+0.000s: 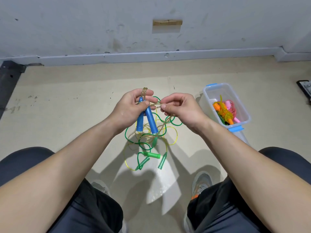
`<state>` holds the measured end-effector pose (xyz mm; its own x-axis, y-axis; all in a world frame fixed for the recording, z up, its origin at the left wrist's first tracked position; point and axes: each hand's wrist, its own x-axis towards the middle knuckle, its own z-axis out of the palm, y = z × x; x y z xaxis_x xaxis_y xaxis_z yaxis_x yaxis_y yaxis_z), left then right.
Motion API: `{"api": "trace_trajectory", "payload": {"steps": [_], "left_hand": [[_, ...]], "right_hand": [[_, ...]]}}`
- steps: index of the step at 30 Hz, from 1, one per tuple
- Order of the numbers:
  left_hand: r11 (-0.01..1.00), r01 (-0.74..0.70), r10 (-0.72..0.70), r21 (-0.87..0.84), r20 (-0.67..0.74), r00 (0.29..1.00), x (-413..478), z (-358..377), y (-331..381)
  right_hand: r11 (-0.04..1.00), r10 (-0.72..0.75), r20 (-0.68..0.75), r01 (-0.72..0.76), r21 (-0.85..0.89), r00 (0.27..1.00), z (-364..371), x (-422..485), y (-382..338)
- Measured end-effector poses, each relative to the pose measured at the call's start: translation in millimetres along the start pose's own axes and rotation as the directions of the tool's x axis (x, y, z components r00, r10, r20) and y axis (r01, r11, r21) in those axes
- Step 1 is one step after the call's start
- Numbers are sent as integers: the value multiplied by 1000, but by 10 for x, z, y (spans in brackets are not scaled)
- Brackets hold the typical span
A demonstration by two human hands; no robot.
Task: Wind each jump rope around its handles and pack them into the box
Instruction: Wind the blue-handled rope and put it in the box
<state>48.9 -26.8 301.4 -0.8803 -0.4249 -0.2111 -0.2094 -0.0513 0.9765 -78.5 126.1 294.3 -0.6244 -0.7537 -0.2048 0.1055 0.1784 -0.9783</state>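
Note:
My left hand (133,106) grips the two blue handles (150,121) of a jump rope, their thick ends pointing down. Its clear tan cord (145,91) loops above my fingers and runs across to my right hand (178,108), which pinches it between thumb and fingers. The rest of that cord hangs down onto the floor. Below my hands lie tangled green and yellow ropes (144,140) with several green handles (150,155). A clear plastic box (208,91) with blue clips stands to the right; orange and pink wound ropes (225,111) lie inside it.
I sit with my knees and grey shoes (201,182) at the bottom of the view. A clear lid (242,137) leans beside the box. The grey wall and skirting run along the back. A dark object (304,86) lies at the far right edge.

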Motion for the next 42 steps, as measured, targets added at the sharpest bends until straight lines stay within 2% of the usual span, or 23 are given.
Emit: {"api": "trace_trajectory", "payload": {"steps": [4, 8, 13, 17, 21, 23, 26, 28, 31, 36, 42], "left_hand": [[1000, 11, -12, 16, 65, 998, -26, 27, 9], [999, -24, 18, 42, 139, 990, -75, 100, 25], [999, -25, 22, 24, 114, 993, -78, 78, 12], [999, -43, 44, -12, 148, 988, -131, 130, -27], [997, -45, 49, -67, 67, 996, -144, 205, -36], [994, -10, 25, -110, 140, 990, -121, 178, -20], [982, 106, -43, -158, 355, 934, -119, 123, 11], [980, 139, -67, -143, 422, 904, -126, 120, 29], [980, 162, -93, -117, 450, 888, -119, 132, 64], [981, 172, -116, -86, 447, 887, -121, 87, 80], [973, 190, -121, -135, 403, 907, -130, 99, 155]], "right_hand": [[1000, 11, 90, -12, 21, 996, -48, 5, -63], [995, 23, 117, -34, 94, 993, -103, 14, -92], [999, 34, 192, -32, -15, 981, -178, 18, -126], [992, 126, 239, -120, -42, 963, -263, 41, -152], [963, 234, 232, -192, -188, 944, -328, 61, -173], [956, 271, 197, -239, -169, 942, -337, 66, -168], [958, 282, 165, -268, -104, 945, -359, 73, -159], [963, 270, 189, -260, -76, 944, -365, 68, -175], [972, 236, 247, -230, -55, 940, -350, 52, -228], [939, 124, 353, 5, -344, 927, -278, -53, -339], [973, 22, 341, 58, -224, 940, -217, -94, -327]]}}
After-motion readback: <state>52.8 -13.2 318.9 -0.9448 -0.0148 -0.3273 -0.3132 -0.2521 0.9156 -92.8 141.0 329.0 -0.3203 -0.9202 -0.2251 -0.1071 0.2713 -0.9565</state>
